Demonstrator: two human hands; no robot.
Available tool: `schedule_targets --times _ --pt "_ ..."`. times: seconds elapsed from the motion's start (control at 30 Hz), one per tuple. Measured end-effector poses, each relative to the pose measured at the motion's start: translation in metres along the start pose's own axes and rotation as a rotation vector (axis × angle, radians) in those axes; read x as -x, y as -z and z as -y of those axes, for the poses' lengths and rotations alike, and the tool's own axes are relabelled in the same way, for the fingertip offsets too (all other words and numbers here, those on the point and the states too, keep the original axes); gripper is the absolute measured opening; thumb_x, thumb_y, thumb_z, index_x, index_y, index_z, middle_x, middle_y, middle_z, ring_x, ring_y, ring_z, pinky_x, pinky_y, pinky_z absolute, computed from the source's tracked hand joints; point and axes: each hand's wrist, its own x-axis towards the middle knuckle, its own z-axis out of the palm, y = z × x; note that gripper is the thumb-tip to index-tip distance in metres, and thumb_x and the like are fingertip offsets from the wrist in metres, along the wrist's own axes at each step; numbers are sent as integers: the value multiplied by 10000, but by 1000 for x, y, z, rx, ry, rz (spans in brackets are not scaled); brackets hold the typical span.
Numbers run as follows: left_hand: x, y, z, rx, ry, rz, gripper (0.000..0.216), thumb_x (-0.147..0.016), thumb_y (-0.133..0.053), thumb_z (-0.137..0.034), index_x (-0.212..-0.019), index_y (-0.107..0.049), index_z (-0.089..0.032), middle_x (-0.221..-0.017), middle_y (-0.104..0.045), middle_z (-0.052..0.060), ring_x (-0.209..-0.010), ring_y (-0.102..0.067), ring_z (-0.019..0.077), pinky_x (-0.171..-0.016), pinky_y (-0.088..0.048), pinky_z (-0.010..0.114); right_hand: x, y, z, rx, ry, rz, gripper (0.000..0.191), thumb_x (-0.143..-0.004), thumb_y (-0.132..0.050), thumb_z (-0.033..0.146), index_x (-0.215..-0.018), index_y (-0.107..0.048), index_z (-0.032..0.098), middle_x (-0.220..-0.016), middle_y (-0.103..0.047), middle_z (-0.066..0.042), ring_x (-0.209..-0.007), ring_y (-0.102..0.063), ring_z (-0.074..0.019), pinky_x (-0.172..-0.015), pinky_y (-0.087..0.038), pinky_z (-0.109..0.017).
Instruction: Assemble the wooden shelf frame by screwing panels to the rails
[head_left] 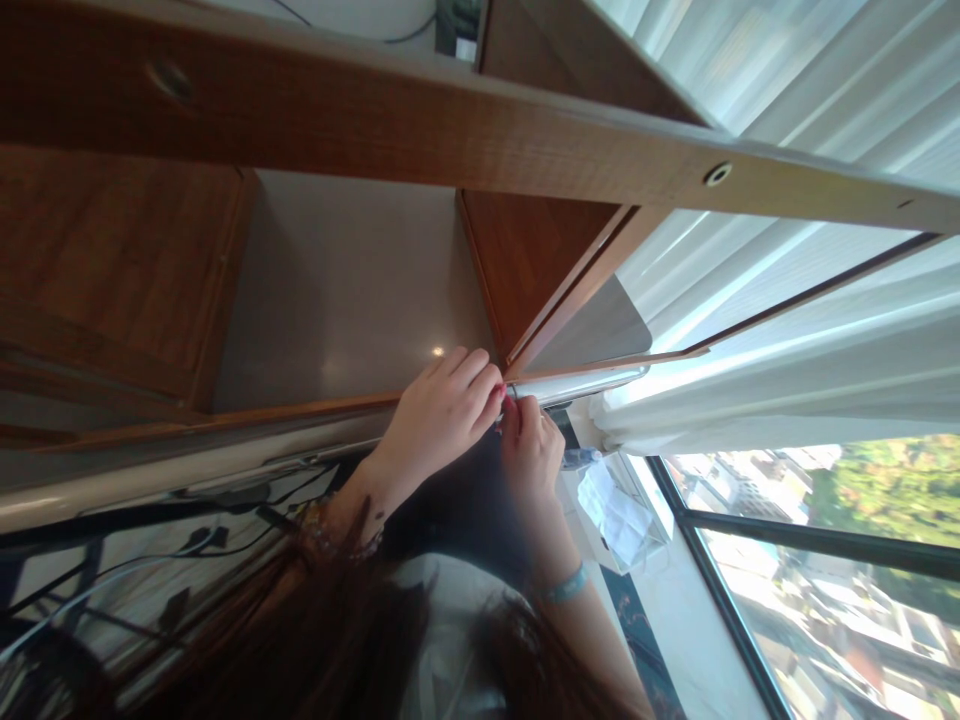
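Note:
My left hand (442, 405) reaches in from the lower left, its fingers curled and pinched at the lower front edge of a wooden shelf unit (555, 270). Close beside it, my right hand (531, 450) is also closed, thumb and index finger pressed together. The fingertips of both hands nearly meet just below the foot of the unit's upright panel. Something small and thin, partly shiny, shows between them, too small and covered to name. A pale metal rail (592, 384) runs along the edge near my fingers.
A thick wooden beam (420, 130) crosses above my hands. Black and white cables (217, 540) tangle at the lower left. White curtains (810, 330) hang at the right over a window (810, 530). A crumpled white paper (615, 512) lies below on a white surface.

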Motion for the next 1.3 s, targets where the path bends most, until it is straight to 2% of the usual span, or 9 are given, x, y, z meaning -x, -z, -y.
schedule_targets --times 0.13,0.33,0.47,0.57,0.67,0.87,1.0,1.17,1.3 --pt "0 0 0 6 6 16 231 -984 -387 -236 -836 -551 -172 -860 -567 58 -847 -516 218 -740 -412 352 -1 3 17 -264 -147 25 359 -1004 -369 405 -716 -470 216 -601 -522 10 -550 -465 -131 -563 -322 -254" --pt "0 4 0 76 18 38 288 -1000 -333 -265 -807 -528 -176 -848 -554 57 -837 -507 217 -749 -408 351 -6 9 38 -1144 -529 222 449 -945 -414 566 -663 -406 217 -575 -383 45 -506 -333 -97 -485 -337 -226" --pt "0 4 0 63 11 57 306 -1008 -331 -299 -817 -531 -169 -872 -563 70 -854 -510 224 -758 -407 349 -11 8 39 -1364 -629 308 409 -907 -473 562 -685 -373 235 -582 -257 72 -471 -182 -88 -426 -256 -226" --pt "1 3 1 2 -12 60 286 -1006 -364 -300 -821 -538 -169 -874 -569 73 -851 -515 225 -733 -397 344 -11 8 38 -1317 -630 323 418 -907 -457 590 -699 -408 230 -583 -313 65 -471 -238 -89 -435 -267 -228" --pt "1 1 2 -23 -7 53 255 -999 -402 -294 -822 -537 -170 -875 -564 65 -846 -518 220 -707 -390 338 -6 9 31 -1092 -539 187 366 -927 -457 574 -851 -496 218 -635 -495 42 -533 -431 -102 -513 -365 -225" --pt "2 -1 3 -26 3 31 235 -991 -432 -296 -827 -543 -169 -881 -564 58 -855 -523 218 -708 -394 341 -4 17 2 -120 5 23 283 -943 -524 470 -1043 -562 208 -675 -625 8 -657 -574 -159 -650 -381 -266" --pt "2 -1 2 -28 9 18 269 -999 -410 -322 -818 -541 -173 -878 -564 58 -853 -525 220 -703 -390 343 -15 26 -2 162 174 19 317 -1008 -401 434 -922 -607 208 -644 -617 -22 -642 -558 -171 -633 -332 -282" --pt "2 -1 2 16 8 19 286 -999 -402 -340 -814 -540 -172 -870 -562 63 -860 -524 223 -713 -398 345 -22 30 7 85 115 14 388 -1010 -372 406 -726 -545 205 -601 -566 -21 -586 -510 -154 -589 -290 -280" --pt "2 -1 3 33 3 29 275 -1000 -390 -319 -824 -541 -172 -876 -560 68 -863 -519 225 -727 -404 351 -19 25 13 -483 -242 94 405 -979 -415 498 -704 -479 208 -530 -496 37 -496 -450 -110 -534 -307 -248"
